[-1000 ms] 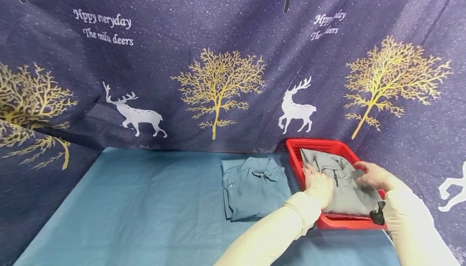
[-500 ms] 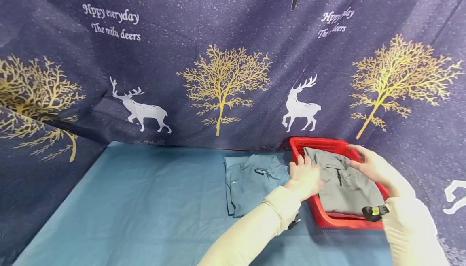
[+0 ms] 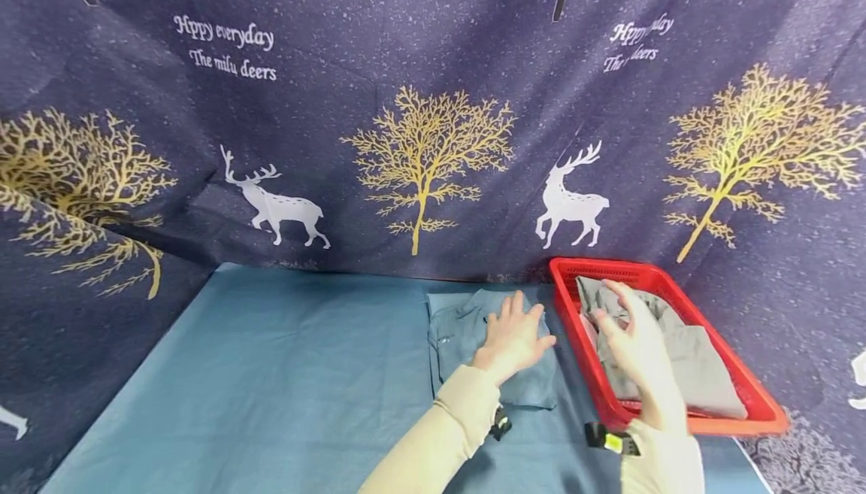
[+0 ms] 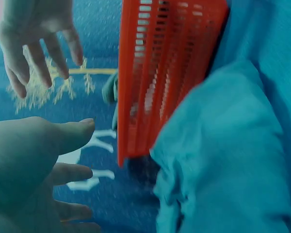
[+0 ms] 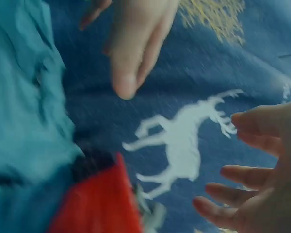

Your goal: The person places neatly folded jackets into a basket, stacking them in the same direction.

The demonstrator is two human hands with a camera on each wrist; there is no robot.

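Observation:
A folded blue-green shirt [image 3: 449, 336] lies on the table left of the red basket [image 3: 588, 351]. Over this shirt hovers my left hand [image 3: 514, 337], its fingers spread and holding nothing. The left wrist view has the shirt [image 4: 228, 150] below that hand, apart from it. A folded grey shirt [image 3: 704, 374] lies inside the basket. My right hand [image 3: 636, 340] is in the air above the basket's left part, thumb and fingers apart with nothing between them. In the right wrist view the right hand's fingers [image 5: 247, 177] are loosely extended.
A blue cloth [image 3: 291, 374] covers the table. Behind it hangs a dark blue curtain [image 3: 365, 50] printed with white deer and gold trees. The basket stands at the table's right end, close to the curtain.
Both hands have let go of the grey shirt in the basket and moved left. My left hand has come over the blue-green shirt; the right has lifted away from the basket's right side.

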